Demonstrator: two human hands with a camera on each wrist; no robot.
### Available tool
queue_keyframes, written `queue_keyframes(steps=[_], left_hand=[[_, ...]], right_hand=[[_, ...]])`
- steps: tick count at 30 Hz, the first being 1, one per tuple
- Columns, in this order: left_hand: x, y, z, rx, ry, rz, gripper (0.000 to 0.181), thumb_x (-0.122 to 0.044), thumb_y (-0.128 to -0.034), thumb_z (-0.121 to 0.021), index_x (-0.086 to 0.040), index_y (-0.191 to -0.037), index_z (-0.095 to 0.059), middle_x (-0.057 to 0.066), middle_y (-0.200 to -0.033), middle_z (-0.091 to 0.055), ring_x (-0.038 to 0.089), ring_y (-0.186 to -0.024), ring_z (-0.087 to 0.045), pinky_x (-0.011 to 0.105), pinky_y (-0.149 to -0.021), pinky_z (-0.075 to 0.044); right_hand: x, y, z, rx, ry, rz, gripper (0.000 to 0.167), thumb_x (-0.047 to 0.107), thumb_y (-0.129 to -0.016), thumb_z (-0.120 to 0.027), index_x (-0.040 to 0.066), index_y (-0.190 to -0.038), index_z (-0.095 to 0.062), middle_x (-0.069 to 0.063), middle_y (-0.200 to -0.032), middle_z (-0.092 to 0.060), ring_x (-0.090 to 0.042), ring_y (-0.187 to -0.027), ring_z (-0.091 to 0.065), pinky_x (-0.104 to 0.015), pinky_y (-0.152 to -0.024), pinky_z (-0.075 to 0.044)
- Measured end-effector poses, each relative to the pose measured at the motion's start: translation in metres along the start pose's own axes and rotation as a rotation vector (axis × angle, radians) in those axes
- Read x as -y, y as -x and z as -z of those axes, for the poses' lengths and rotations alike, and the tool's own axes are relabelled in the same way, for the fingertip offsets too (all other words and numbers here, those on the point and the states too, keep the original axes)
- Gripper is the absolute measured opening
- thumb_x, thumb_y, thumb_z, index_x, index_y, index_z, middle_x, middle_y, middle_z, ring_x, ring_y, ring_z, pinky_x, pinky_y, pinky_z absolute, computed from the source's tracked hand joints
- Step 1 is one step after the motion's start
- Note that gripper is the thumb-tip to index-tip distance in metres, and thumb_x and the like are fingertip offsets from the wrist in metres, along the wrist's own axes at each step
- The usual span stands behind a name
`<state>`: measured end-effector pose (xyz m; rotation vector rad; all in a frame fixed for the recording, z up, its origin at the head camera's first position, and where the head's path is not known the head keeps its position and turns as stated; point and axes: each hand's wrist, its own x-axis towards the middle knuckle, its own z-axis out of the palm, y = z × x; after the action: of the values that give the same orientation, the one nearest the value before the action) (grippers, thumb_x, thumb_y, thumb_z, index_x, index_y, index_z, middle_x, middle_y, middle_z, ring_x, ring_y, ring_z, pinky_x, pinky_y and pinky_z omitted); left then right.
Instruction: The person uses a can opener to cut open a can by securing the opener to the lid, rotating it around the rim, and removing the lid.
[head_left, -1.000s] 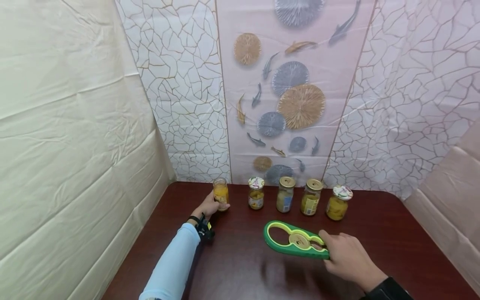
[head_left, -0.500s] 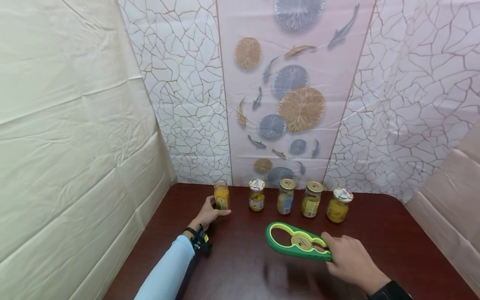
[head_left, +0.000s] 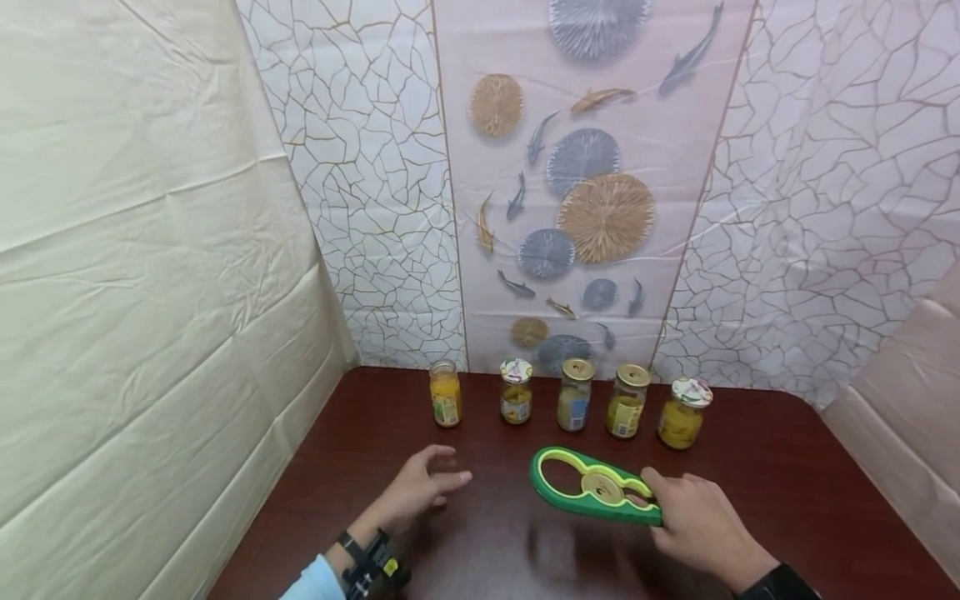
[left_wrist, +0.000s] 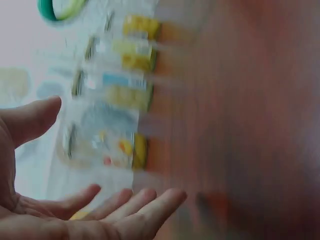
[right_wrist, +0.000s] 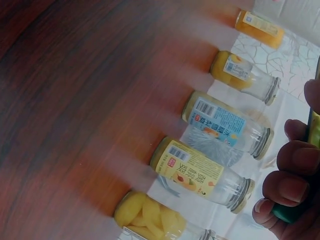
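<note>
The left hand [head_left: 412, 490], fingers loosely parted, has been withdrawn from the orange-filled jar [head_left: 446, 398], left upright on the bench [head_left: 491, 542], seemingly placed; four lidded jars [head_left: 576, 408] are lined alongside; the green opener [head_left: 602, 489] is gripped by the right hand [head_left: 701, 518].

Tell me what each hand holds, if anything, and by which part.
The right hand grips the green jar opener by its narrower end; the left hand holds nothing.
</note>
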<state>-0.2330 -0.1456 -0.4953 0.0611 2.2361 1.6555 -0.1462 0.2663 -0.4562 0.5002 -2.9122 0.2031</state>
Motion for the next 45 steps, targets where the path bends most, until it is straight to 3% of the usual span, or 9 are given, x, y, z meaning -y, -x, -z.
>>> queue_keyframes(steps=[4, 7, 12, 17, 23, 30, 37, 45], left_hand=[[-0.002, 0.025, -0.008, 0.073, -0.05, -0.066, 0.074, -0.043, -0.0937, -0.083, -0.003, -0.149, -0.055, 0.023, -0.15, -0.06, 0.036, -0.128, -0.069, 0.051, -0.094, -0.064], [0.0, 0.036, -0.01, 0.074, -0.085, -0.13, 0.069, -0.044, -0.0948, -0.082, -0.004, -0.146, -0.059, 0.022, -0.145, -0.064, 0.036, -0.127, -0.07, 0.05, -0.095, -0.064], [0.006, 0.047, -0.012, 0.057, -0.071, -0.191, 0.062, -0.038, -0.0959, -0.082, -0.002, -0.142, -0.061, 0.02, -0.137, -0.069, 0.032, -0.121, -0.072, 0.045, -0.092, -0.064], [0.009, 0.049, -0.015, 0.049, -0.063, -0.249, 0.054, -0.032, -0.0992, -0.079, 0.0, -0.14, -0.062, 0.021, -0.133, -0.072, 0.029, -0.117, -0.074, 0.039, -0.093, -0.063], [0.007, 0.047, -0.018, 0.03, -0.047, -0.316, 0.04, -0.025, -0.1037, -0.072, -0.002, -0.136, -0.066, 0.024, -0.13, -0.073, 0.025, -0.116, -0.073, 0.023, -0.092, -0.06], [0.008, 0.047, -0.025, 0.087, 0.022, -0.334, 0.03, -0.009, -0.1057, -0.065, 0.002, -0.134, -0.066, 0.03, -0.127, -0.071, 0.029, -0.108, -0.074, 0.042, -0.088, -0.065], [0.011, 0.047, -0.036, 0.123, 0.018, -0.344, 0.032, -0.009, -0.1064, -0.064, 0.008, -0.134, -0.065, 0.031, -0.125, -0.072, 0.026, -0.104, -0.075, 0.042, -0.086, -0.066], [0.013, 0.042, -0.05, 0.141, 0.048, -0.349, 0.035, -0.016, -0.1083, -0.063, 0.009, -0.133, -0.066, 0.031, -0.127, -0.073, 0.034, -0.107, -0.076, 0.043, -0.087, -0.066]], right_hand=[[0.0, 0.003, -0.001, -0.017, 0.003, -0.003, 0.034, 0.017, -0.075, -0.083, 0.023, -0.1, -0.06, 0.018, -0.061, -0.044, -0.002, -0.056, -0.035, -0.023, -0.055, -0.03], [0.0, 0.003, -0.002, -0.036, 0.002, 0.009, 0.035, 0.015, -0.074, -0.082, 0.023, -0.098, -0.058, 0.018, -0.06, -0.041, -0.003, -0.055, -0.033, -0.023, -0.054, -0.028], [-0.001, 0.005, -0.003, -0.043, 0.008, 0.011, 0.035, 0.016, -0.075, -0.082, 0.023, -0.099, -0.059, 0.018, -0.06, -0.04, -0.002, -0.055, -0.033, -0.023, -0.054, -0.028], [-0.002, 0.007, -0.006, -0.039, 0.018, 0.011, 0.035, 0.017, -0.074, -0.083, 0.022, -0.101, -0.061, 0.019, -0.06, -0.042, -0.003, -0.056, -0.034, -0.024, -0.054, -0.03], [0.001, 0.006, -0.006, -0.041, 0.007, 0.018, 0.035, 0.016, -0.074, -0.083, 0.023, -0.101, -0.061, 0.019, -0.061, -0.042, -0.002, -0.056, -0.034, -0.024, -0.056, -0.03], [0.005, 0.005, -0.006, -0.026, -0.016, 0.002, 0.034, 0.014, -0.074, -0.081, 0.023, -0.1, -0.06, 0.018, -0.06, -0.042, -0.003, -0.055, -0.034, -0.023, -0.055, -0.029], [0.004, 0.005, -0.006, -0.026, -0.021, -0.009, 0.034, 0.013, -0.075, -0.081, 0.023, -0.101, -0.061, 0.018, -0.059, -0.042, -0.004, -0.055, -0.034, -0.023, -0.055, -0.028], [0.009, 0.005, -0.007, -0.032, -0.039, -0.001, 0.034, 0.012, -0.074, -0.081, 0.024, -0.098, -0.059, 0.018, -0.06, -0.041, -0.003, -0.055, -0.032, -0.023, -0.056, -0.028]])
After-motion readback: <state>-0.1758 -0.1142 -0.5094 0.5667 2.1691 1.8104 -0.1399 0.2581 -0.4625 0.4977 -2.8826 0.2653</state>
